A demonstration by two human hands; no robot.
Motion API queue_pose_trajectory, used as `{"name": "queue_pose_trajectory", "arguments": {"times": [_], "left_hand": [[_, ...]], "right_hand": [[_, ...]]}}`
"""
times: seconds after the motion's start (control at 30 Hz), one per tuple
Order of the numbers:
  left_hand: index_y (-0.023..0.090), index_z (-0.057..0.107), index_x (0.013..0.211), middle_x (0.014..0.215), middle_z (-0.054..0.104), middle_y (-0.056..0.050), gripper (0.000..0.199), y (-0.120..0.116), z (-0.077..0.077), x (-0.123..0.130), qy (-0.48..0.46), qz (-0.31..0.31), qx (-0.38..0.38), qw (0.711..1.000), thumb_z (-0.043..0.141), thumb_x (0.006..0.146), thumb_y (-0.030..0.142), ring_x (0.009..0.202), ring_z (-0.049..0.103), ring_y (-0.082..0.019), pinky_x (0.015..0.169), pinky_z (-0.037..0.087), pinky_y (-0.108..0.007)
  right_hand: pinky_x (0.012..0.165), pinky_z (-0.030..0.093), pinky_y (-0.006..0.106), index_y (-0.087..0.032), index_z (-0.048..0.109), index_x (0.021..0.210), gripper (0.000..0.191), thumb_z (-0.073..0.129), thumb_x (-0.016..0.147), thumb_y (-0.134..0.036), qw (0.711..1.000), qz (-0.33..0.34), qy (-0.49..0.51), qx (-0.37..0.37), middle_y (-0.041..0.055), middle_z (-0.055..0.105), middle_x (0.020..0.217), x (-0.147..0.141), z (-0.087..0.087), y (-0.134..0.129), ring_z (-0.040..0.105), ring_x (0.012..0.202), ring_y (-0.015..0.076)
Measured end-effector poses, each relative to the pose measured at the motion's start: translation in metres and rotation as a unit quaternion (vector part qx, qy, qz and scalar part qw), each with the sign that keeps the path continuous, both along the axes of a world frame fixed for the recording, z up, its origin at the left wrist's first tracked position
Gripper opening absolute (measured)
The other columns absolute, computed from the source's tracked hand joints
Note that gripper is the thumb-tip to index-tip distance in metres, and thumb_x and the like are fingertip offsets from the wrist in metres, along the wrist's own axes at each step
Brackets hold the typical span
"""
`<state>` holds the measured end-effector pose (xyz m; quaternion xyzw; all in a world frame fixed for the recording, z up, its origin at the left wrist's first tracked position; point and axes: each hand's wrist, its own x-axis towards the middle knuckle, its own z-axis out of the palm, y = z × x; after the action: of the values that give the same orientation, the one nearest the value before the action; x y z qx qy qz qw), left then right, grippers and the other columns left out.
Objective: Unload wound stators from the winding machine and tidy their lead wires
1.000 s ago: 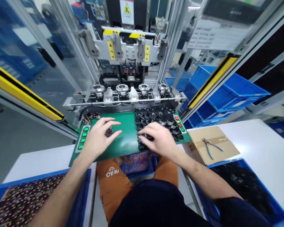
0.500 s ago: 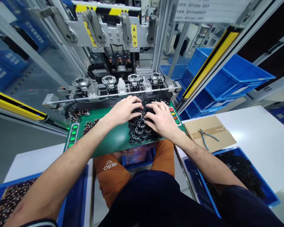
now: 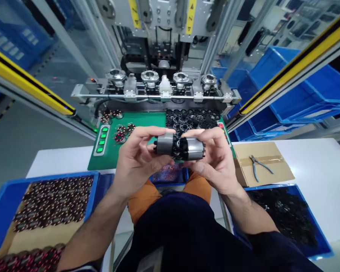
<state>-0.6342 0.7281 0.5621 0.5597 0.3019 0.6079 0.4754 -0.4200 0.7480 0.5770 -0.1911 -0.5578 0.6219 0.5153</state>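
My left hand (image 3: 134, 162) is closed around a grey stator core (image 3: 164, 144) with a black toothed end, held between thumb and fingers. In my right hand (image 3: 219, 160) is a second, shinier stator core (image 3: 195, 148) with black toothed plastic at its ends. Both cores lie on their sides, nearly end to end, raised above the front of the green work plate (image 3: 102, 163). Whether their inner ends touch cannot be made out. Behind my hands, rows of black ring-shaped parts (image 3: 184, 119) cover the plate's right side. Several copper-wound stators (image 3: 124, 130) sit at its left.
Beyond the plate stands a machine with a row of round metal fixtures (image 3: 150, 77). A blue bin of wound stators (image 3: 95, 189) is at left; a blue bin of black parts (image 3: 308, 211) is at right. Cutting pliers (image 3: 255, 166) lie on cardboard (image 3: 280, 177).
My hands have come back from the black parts on the plate and up towards me, now with a stator core in each. The view has shifted and tilted downward.
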Motion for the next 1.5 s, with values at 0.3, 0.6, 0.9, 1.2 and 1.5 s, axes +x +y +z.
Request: {"name": "queue_pose_trajectory", "arguments": {"times": [0.3,0.6,0.9,1.2,1.5], "left_hand": [[0.031,0.079,0.130,0.118,0.083,0.000,0.045,-0.041,-0.026,-0.075,0.253,0.280,-0.011,0.926,0.097,0.088,0.035,0.089,0.081,-0.014,0.084,0.067,-0.027],[0.028,0.084,0.123,0.101,0.082,-0.001,0.041,-0.028,-0.136,-0.124,0.493,0.333,-0.214,0.775,0.094,0.085,0.039,0.076,0.074,-0.020,0.083,0.058,-0.034],[0.028,0.080,0.118,0.106,0.082,-0.004,0.040,-0.033,-0.152,-0.130,0.390,0.307,-0.216,0.841,0.090,0.083,0.043,0.093,0.077,-0.024,0.093,0.062,-0.040],[0.025,0.069,0.133,0.135,0.077,-0.008,0.040,-0.031,-0.116,-0.129,0.318,0.307,-0.127,0.888,0.072,0.099,0.046,0.125,0.075,-0.024,0.117,0.059,-0.045],[0.028,0.079,0.124,0.126,0.082,-0.006,0.037,-0.040,-0.134,-0.131,0.400,0.347,-0.130,0.838,0.086,0.093,0.046,0.122,0.075,-0.029,0.116,0.059,-0.049]], "right_hand": [[0.060,0.056,0.024,-0.029,0.072,0.126,0.030,0.085,0.099,-0.030,0.987,0.002,-0.163,0.008,0.0041,0.071,0.125,-0.066,-0.021,-0.001,0.066,0.070,0.0076],[0.083,0.063,0.037,-0.017,0.072,0.124,0.034,0.084,0.092,-0.017,0.904,-0.035,-0.414,0.102,0.0043,0.066,0.107,-0.129,-0.158,0.031,0.064,0.066,0.0131],[0.089,0.057,0.038,-0.020,0.075,0.123,0.038,0.090,0.090,-0.030,0.897,-0.013,-0.420,0.134,0.0060,0.075,0.105,-0.126,-0.173,0.037,0.064,0.082,0.0198],[0.104,0.058,0.044,-0.024,0.068,0.141,0.047,0.076,0.096,-0.034,0.910,-0.053,-0.383,0.148,0.0062,0.079,0.118,-0.120,-0.127,0.040,0.072,0.104,0.0240],[0.098,0.062,0.044,-0.020,0.079,0.126,0.034,0.087,0.095,-0.031,0.896,-0.060,-0.399,0.186,0.0111,0.081,0.119,-0.119,-0.137,0.035,0.074,0.105,0.0269]]}}
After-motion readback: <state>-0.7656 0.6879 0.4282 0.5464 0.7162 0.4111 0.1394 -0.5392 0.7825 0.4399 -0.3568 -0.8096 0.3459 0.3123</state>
